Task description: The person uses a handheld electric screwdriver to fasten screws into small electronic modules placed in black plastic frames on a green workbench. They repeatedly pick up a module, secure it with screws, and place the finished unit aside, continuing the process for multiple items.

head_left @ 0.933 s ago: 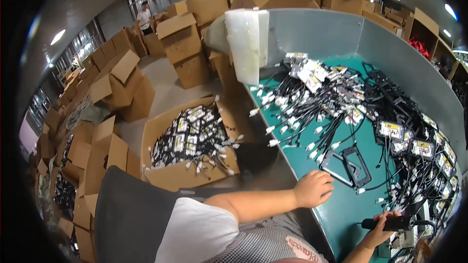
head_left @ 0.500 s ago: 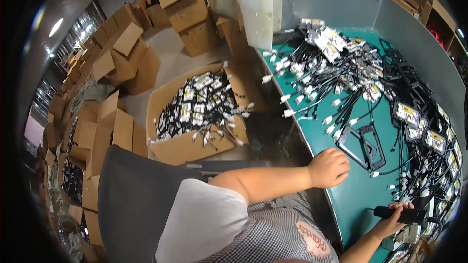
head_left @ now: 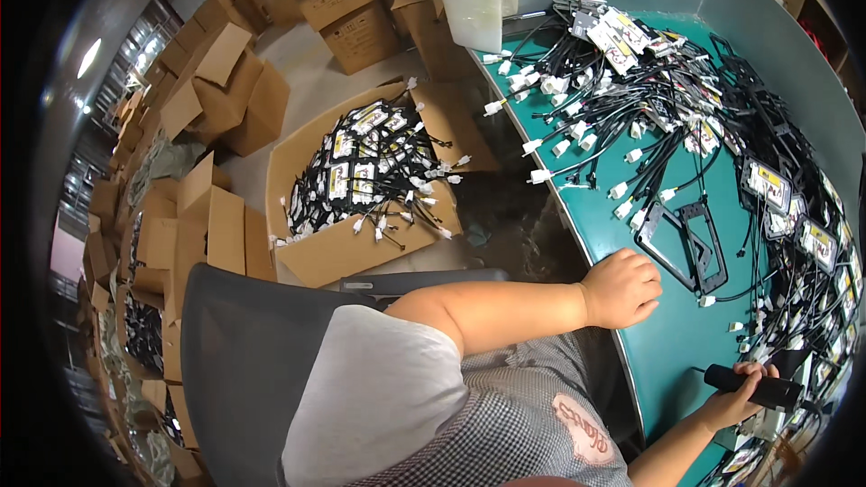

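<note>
At the green table (head_left: 667, 370), my left hand (head_left: 622, 287) rests loosely curled on its near edge, holding nothing, just beside the black frames (head_left: 690, 243). My right hand (head_left: 735, 397) wraps shut around a black handled tool (head_left: 753, 386) further along that edge. I judge the work goes best if I steady a frame flat before bringing the tool over, clear of the tangled cables (head_left: 667, 99).

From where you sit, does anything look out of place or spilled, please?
Slightly. The open cardboard box on the floor is overfilled: black cables with white plugs hang over its rim. On the green table, cables sprawl loosely. Nothing looks damaged.
</note>
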Available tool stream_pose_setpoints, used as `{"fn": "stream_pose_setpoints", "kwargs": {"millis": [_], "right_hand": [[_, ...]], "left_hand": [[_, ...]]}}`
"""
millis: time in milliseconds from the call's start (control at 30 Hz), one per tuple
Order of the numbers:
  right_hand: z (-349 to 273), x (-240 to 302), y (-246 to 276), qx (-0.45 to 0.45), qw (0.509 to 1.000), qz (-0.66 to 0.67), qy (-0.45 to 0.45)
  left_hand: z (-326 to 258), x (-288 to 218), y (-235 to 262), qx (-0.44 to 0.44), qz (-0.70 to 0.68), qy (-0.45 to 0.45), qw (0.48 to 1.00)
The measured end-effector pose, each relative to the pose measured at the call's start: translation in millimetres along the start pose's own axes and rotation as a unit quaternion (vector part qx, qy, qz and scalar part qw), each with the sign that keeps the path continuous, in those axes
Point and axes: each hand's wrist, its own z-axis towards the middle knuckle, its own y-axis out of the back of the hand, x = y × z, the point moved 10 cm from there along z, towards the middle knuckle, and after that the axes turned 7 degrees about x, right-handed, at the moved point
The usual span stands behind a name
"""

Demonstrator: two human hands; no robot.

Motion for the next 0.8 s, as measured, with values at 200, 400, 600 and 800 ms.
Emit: {"fn": "stream_pose_setpoints", "kwargs": {"millis": [200,400,600,800], "right_hand": [[0,3,2,0.000,1.000,-0.020,0.015],[-2,4,3,0.010,0.999,0.008,0.035],[-8,2,0,0.003,1.000,0.021,0.004],[-5,7,-5,-0.005,0.996,0.075,-0.042]], "left_hand": [[2,1,-4,0.011,-0.004,-0.002,1.000],[6,0,-6,0.024,-0.011,-0.006,1.000],[6,0,-9,0.049,-0.005,0.002,0.999],[11,-1,-11,0.065,-0.018,0.007,0.998]]}}
